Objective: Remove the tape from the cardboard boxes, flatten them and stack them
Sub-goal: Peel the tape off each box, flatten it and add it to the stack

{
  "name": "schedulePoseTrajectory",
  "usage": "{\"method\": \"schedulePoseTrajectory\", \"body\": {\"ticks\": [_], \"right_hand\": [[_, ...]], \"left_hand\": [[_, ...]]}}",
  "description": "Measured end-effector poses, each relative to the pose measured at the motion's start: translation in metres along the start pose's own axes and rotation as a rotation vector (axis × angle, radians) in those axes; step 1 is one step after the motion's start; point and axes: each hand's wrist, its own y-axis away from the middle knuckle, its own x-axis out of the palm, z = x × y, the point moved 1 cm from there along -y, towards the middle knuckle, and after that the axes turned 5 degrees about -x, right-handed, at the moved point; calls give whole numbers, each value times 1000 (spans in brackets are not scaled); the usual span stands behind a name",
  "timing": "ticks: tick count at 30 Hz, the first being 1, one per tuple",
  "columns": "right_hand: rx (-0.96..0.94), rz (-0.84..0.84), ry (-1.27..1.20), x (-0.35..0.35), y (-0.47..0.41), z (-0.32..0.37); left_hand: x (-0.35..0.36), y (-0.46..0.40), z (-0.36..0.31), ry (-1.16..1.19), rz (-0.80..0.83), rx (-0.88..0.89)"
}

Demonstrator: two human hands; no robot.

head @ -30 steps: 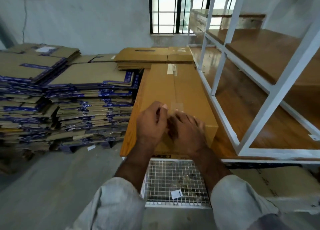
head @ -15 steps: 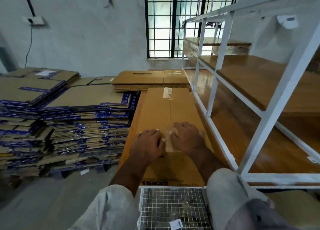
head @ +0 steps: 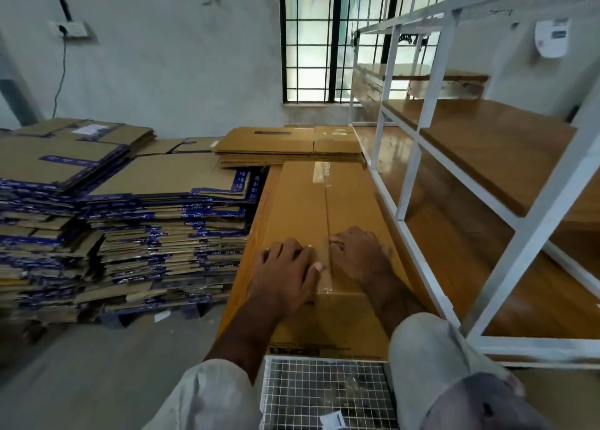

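The white rack frame (head: 402, 183) stands just beside the right edge of the cardboard box (head: 311, 209), blocking that side. Left, a narrow gap separates the counter (head: 256, 225) from the flattened carton stacks (head: 136, 222). Above the box top: open.

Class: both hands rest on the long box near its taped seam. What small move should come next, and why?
Probably pick up the tape edge at the near seam with the left hand while the right hand steadies the box: tape there looks unpeeled, flaps closed.
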Motion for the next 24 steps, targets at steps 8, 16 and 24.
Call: {"method": "schedulePoseTrajectory", "body": {"ticks": [8,16,24], "right_hand": [[-58,15,-80,-3,1,-11],[-98,-61,-75,-1,1,-15],[-91,-86,-57,1,3,-11]], "left_hand": [[-4,1,-1,34,9,-8],[-4,1,-1,32,12,-8],[-11,-7,-9,62,35,-72]]}}
